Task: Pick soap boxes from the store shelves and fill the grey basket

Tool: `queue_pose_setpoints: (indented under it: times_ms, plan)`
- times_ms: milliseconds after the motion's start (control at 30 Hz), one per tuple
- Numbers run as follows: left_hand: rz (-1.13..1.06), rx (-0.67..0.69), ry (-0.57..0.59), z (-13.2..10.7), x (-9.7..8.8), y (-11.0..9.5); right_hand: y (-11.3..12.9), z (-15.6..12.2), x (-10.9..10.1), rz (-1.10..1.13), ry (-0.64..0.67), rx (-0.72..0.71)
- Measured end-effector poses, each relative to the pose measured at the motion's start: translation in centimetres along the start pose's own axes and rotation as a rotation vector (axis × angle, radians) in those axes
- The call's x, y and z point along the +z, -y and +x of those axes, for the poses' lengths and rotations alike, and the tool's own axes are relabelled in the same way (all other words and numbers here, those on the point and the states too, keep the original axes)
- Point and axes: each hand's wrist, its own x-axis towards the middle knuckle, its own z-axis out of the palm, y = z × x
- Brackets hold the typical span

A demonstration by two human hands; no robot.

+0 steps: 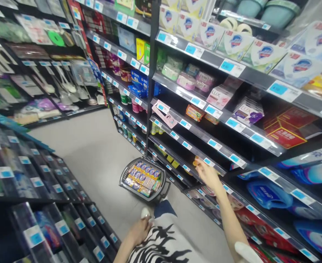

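Observation:
My right hand (207, 176) reaches to a lower shelf on the right. Its fingertips are closed on a small orange-yellow item (196, 161), too small to identify, just in front of the shelf edge. Close to my waist, my left hand (142, 230) is curled in front of my patterned shirt. Something pale shows at its fingers, but I cannot make out what it is. A dark shopping basket (121, 181) stands on the floor by my feet, holding several boxed packs (140, 177) with yellow and purple printing. Neither hand touches the basket.
Shelving with blue price tags runs along my right, with soap boxes (234, 44) above and blue detergent bottles (269, 193) lower down. Another shelf unit (34, 182) borders the aisle on the left. Brushes and ladles (64, 82) hang at the far end. Grey floor (95, 146) lies between.

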Motion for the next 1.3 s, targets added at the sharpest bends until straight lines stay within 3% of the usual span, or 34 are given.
queue_pose_setpoints:
  times_ms: [100,167,300,433,567,800,967,1133,1300]
  plan:
    - [0.169,0.004,0.045,-1.4,-1.1,-1.6,-0.4,-2.8,5.0,0.033,0.198,-0.077]
    - [0.234,-0.005,0.045,-2.0,-1.7,-2.6,-1.7,-4.7,7.0,0.085,0.286,-0.063]
    - [0.222,-0.026,0.033,-2.2,-1.5,-3.3,-6.6,-6.7,7.1,-0.013,0.342,0.116]
    - [0.201,-0.038,0.029,-1.7,-0.1,-3.0,-10.0,-6.9,6.1,-0.144,0.508,0.265]
    - [0.160,-0.039,0.031,-1.4,0.9,-2.6,-10.0,-6.5,7.4,-0.087,0.607,0.288]
    - [-0.055,-0.108,-0.015,0.0,2.1,0.3,-7.8,-3.2,12.8,0.105,0.643,0.172]
    - [-0.308,-0.255,-0.064,2.0,3.2,4.3,-6.0,1.1,19.2,0.225,0.756,0.109]
    - [-0.450,-0.603,-0.140,0.8,5.5,8.2,-4.5,4.2,28.4,0.260,0.798,0.187]
    - [-0.543,-0.804,-0.087,-0.9,9.4,9.0,-4.7,5.3,36.9,0.238,0.785,0.280]
